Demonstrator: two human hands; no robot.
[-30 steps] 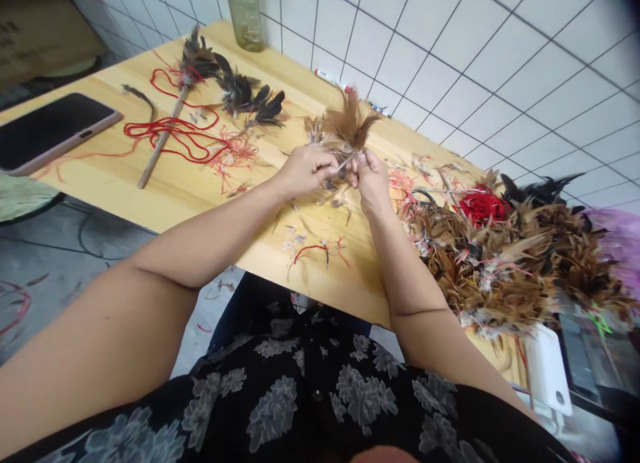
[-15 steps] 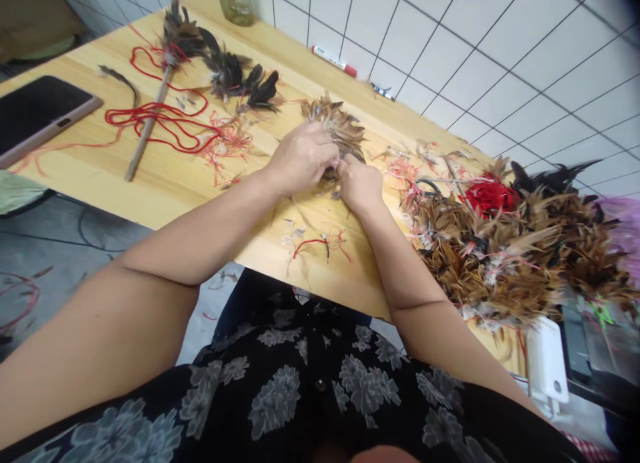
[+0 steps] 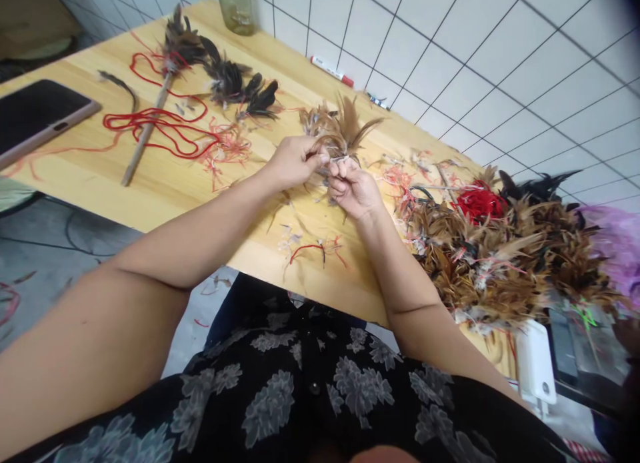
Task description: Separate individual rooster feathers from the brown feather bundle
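Note:
My left hand (image 3: 295, 161) is closed in a pinch on the quill end of a small bunch of brown feathers (image 3: 344, 127), held just above the wooden table (image 3: 165, 176). My right hand (image 3: 353, 189) sits right beside it, palm turned up, its fingers curled and touching the base of the same bunch. The feather tips fan upward toward the tiled wall. Loose feather scraps and thread bits lie on the table under both hands.
A large heap of brown feathers (image 3: 500, 256) with a red tuft (image 3: 481, 203) lies at the right. Dark feathers (image 3: 230, 83), a stick (image 3: 145, 133) and red cord (image 3: 160, 126) lie at the left. A phone (image 3: 35, 116), a marker (image 3: 331, 71) and a bottle (image 3: 234, 6) rest farther off.
Half a second ago both hands pressed the bunch down on the table. Now they have lifted it, the feathers stand up again, and my right hand has turned palm up.

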